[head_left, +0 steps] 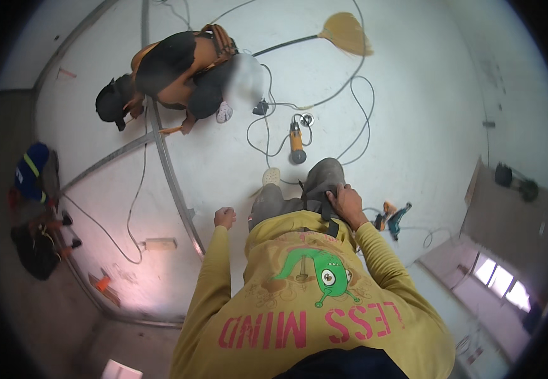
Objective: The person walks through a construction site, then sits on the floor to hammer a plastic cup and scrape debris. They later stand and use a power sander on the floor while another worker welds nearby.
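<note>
My left hand (225, 218) hangs beside my left hip, fingers curled in, with nothing visible in it. On the other side, my right hand (348, 205) rests against the upper leg of my dark trousers (325, 174). Its fingers are bent together at the dark cloth, close to a black strap (332, 226) at my waist; what they grip is hidden. On the white floor ahead of my feet lies a yellow and grey angle grinder (296, 140) with its cord. To the right of my right hand are a teal power tool (397, 221) and an orange-brown item (388, 207).
A crouching co-worker (173, 66) is at the metal strips (168, 161) ahead left. Two more people (32, 170) are at the far left. A broom (346, 35) lies ahead; cables (370, 114) loop over the floor. A block (160, 244) lies left.
</note>
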`<state>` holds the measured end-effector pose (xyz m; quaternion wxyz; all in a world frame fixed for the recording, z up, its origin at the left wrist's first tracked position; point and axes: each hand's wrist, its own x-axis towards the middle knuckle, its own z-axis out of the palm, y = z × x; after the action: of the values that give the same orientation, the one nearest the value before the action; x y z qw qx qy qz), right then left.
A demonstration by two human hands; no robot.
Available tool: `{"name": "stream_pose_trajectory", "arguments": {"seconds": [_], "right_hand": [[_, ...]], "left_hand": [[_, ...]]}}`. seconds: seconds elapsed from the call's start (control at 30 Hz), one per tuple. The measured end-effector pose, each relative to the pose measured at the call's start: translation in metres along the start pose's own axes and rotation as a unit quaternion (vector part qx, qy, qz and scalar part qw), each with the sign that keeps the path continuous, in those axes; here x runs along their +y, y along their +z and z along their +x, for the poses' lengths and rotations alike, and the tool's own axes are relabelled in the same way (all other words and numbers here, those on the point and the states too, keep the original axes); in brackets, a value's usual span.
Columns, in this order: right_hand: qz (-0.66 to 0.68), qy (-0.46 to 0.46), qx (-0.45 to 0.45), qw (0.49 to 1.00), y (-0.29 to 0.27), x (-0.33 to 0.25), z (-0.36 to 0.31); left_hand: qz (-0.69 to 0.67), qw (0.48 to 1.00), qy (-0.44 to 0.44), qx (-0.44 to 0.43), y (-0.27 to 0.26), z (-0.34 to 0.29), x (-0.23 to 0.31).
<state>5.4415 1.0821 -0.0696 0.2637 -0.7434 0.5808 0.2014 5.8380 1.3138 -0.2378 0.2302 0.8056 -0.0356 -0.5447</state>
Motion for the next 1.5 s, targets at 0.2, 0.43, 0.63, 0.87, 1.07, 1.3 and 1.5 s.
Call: {"name": "stream_pose_trajectory", "arguments": {"seconds": [0.2, 0.43, 0.63, 0.87, 1.07, 1.3, 1.5], "right_hand": [[0.013, -0.170, -0.172, 0.970, -0.091, 0.058, 0.127], [-0.197, -0.301, -0.478, 0.801, -0.179, 0.142, 0.304], [-0.293, -0.396, -0.322, 0.809, -0.156, 0.164, 0.399], [-0.423, -0.626, -0.259, 0.602, 0.141, 0.114, 0.558], [-0.394, -0.828, -0.129, 0.378, 0.371, 0.060, 0.647], [-0.410, -0.726, -0.317, 0.452, 0.400, 0.029, 0.647], [-0.336, -0.558, -0.595, 0.471, 0.373, -0.008, 0.600]], "left_hand": [[-0.201, 0.973, 0.028, 0.111, 0.076, -0.012, 0.034], [-0.286, 0.909, -0.168, 0.253, 0.351, -0.147, 0.096], [-0.133, 0.928, -0.154, 0.313, 0.539, -0.195, 0.134], [-0.222, 0.934, -0.231, 0.159, 0.693, 0.005, -0.011], [-0.370, 0.860, -0.124, 0.327, 0.717, 0.241, -0.077], [-0.468, 0.804, 0.016, 0.366, 0.717, 0.353, -0.073], [-0.672, 0.585, 0.085, 0.446, 0.691, 0.355, -0.015]]}}
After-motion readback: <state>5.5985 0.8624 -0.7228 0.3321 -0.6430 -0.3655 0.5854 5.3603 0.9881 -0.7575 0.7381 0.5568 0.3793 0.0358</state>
